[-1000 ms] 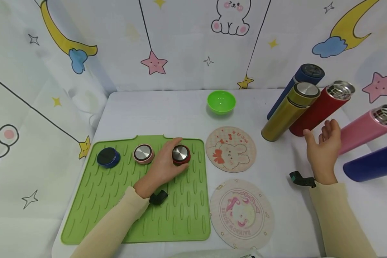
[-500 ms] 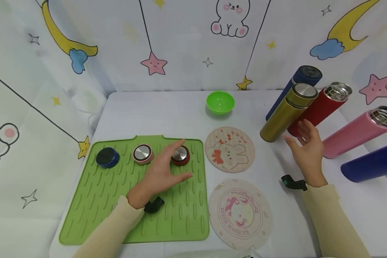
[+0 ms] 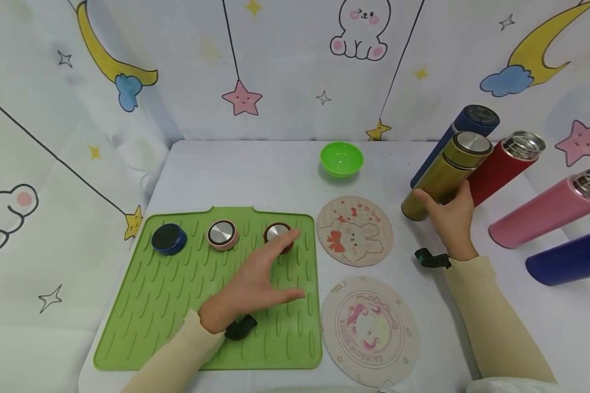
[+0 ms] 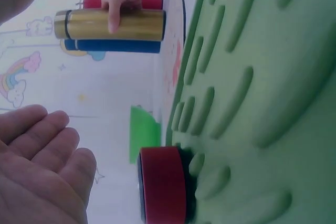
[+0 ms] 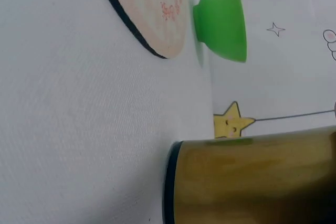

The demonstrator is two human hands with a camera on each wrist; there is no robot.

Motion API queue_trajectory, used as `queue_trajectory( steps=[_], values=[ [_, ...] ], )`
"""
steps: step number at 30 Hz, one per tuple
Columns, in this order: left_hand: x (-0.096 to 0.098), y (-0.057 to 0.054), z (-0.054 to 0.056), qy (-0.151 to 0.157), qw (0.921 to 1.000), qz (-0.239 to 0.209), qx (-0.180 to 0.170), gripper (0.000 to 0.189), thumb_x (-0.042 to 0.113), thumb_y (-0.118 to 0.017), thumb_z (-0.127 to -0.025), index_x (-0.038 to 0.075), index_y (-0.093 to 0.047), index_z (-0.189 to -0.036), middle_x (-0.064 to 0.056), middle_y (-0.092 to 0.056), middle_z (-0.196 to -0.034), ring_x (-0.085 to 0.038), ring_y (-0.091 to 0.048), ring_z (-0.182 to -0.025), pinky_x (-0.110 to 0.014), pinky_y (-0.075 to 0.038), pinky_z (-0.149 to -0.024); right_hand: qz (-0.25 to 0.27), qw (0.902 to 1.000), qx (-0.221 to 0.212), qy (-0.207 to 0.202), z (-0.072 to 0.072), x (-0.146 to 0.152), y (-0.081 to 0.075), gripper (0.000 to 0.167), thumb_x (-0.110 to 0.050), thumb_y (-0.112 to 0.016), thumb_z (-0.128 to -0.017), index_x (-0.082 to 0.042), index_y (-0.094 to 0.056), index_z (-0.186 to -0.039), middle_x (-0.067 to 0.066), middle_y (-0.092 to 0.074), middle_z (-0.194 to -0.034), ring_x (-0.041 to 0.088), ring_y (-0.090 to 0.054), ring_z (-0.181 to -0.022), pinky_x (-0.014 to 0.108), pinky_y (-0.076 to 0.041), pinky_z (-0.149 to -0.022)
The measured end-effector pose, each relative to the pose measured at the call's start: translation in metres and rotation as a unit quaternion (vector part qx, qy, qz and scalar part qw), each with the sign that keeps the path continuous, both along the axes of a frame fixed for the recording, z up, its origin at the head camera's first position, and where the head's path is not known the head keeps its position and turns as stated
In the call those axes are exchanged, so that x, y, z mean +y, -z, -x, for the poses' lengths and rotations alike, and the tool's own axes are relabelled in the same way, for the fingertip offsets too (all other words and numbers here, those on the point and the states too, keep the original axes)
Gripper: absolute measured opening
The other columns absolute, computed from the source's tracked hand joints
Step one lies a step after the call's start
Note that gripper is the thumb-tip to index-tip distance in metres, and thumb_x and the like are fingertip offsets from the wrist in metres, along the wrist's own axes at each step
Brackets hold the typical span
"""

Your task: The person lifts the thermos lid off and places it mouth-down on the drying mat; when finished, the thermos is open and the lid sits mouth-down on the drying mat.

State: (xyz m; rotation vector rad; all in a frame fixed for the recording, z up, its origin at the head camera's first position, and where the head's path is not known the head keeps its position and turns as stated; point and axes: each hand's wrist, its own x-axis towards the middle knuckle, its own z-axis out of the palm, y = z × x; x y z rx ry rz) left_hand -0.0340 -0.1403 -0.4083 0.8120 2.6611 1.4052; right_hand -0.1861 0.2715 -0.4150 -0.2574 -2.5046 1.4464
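My right hand (image 3: 452, 222) holds the gold thermos flask (image 3: 440, 177) low on its body, thumb across the near side and fingers hidden behind it. The flask stands upright with its lid on; the right wrist view shows its dark base (image 5: 171, 182) at the table. My left hand (image 3: 251, 281) hovers over the green ribbed mat (image 3: 177, 327), thumb and fingers spread wide, holding nothing. Just beyond its fingers sits a red flask lid (image 4: 164, 184) with a steel top. A pink lid (image 3: 222, 234) and a blue lid (image 3: 169, 238) lie further left on the mat.
Beside the gold flask stand a dark blue flask (image 3: 459, 128), an open red one (image 3: 496, 174) and an open pink one (image 3: 541, 213), with another blue one (image 3: 570, 256) at the right edge. A green bowl (image 3: 341, 160) sits behind the rabbit coaster (image 3: 356, 232) and the horse coaster (image 3: 371, 330).
My right hand has moved left from beside the pink flask to the gold one and taken hold of it. The left hand has drawn back from the red lid, leaving it on the mat.
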Motion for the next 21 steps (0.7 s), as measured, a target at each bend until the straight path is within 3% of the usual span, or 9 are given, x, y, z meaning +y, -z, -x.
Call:
queue_trajectory(
  steps=[11,16,21],
  values=[
    [0.012,0.000,-0.001,0.031,0.9995,-0.011,0.005,0.109,0.032,-0.094,-0.078,0.018,-0.030,-0.165,-0.001,-0.037,-0.169,-0.022,-0.036,-0.157,-0.050,-0.037,-0.126,0.003,1.0000,0.005,0.003,-0.003,0.001,-0.001,0.083,-0.041,-0.081,-0.090,-0.029,-0.035,-0.157,-0.001,-0.045,-0.162,0.018,-0.042,-0.152,0.041,-0.030,-0.131],
    [0.016,-0.004,0.002,0.038,0.9986,-0.010,0.037,0.109,0.032,-0.094,-0.077,0.015,-0.030,-0.164,-0.005,-0.040,-0.167,-0.024,-0.039,-0.155,-0.049,-0.040,-0.124,-0.007,0.9998,-0.010,-0.014,-0.018,-0.002,-0.004,0.082,-0.041,-0.081,-0.090,-0.032,-0.034,-0.158,-0.001,-0.044,-0.163,0.021,-0.044,-0.151,0.045,-0.035,-0.128],
    [0.018,-0.019,0.009,0.044,0.9970,-0.028,0.057,0.109,0.030,-0.094,-0.077,0.016,-0.030,-0.164,-0.004,-0.040,-0.167,-0.022,-0.040,-0.154,-0.046,-0.040,-0.125,-0.036,0.9969,-0.028,-0.064,-0.041,-0.012,-0.015,0.082,-0.041,-0.081,-0.090,-0.029,-0.037,-0.158,0.006,-0.048,-0.161,0.030,-0.051,-0.145,0.050,-0.044,-0.120]
  ],
)
